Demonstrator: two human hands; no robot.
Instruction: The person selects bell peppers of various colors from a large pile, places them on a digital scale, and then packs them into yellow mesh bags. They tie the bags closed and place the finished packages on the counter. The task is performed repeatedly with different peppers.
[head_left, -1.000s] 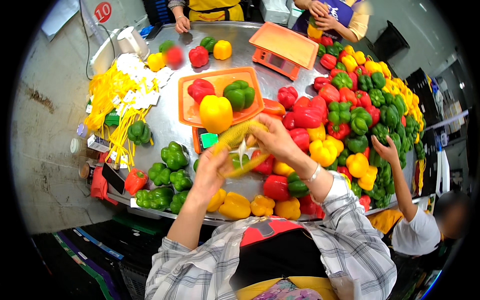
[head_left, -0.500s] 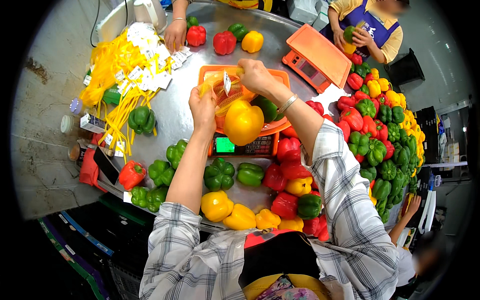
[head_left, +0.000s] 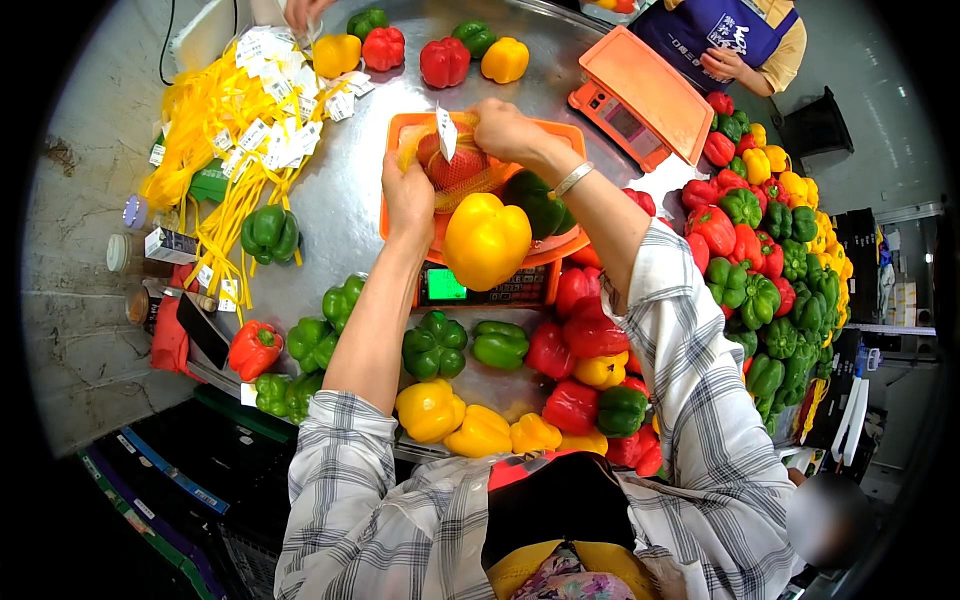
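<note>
My left hand (head_left: 408,195) and my right hand (head_left: 508,130) both grip a yellow mesh bag (head_left: 468,187) by its edges, one on each side. Inside the mesh lies a red bell pepper (head_left: 450,162). A white tag (head_left: 446,134) stands up from the bag between my hands. All this is over an orange weighing tray (head_left: 400,130) on a scale with a lit green display (head_left: 446,284). Nearest me in the tray sits a yellow bell pepper (head_left: 487,242), and a green bell pepper (head_left: 537,203) rests under my right wrist.
Yellow mesh bags with white tags (head_left: 215,130) heap at the left. Loose peppers (head_left: 435,345) line the table's near edge; a big pepper pile (head_left: 770,270) fills the right. A second orange scale (head_left: 645,95) stands far right. Co-workers' hands (head_left: 305,12) show at the far side.
The mesh now lies more closely round the red pepper. A yellow pepper has appeared by the tags at the far left, where a co-worker's hand drew back. The apron wearer's peppers are out of sight.
</note>
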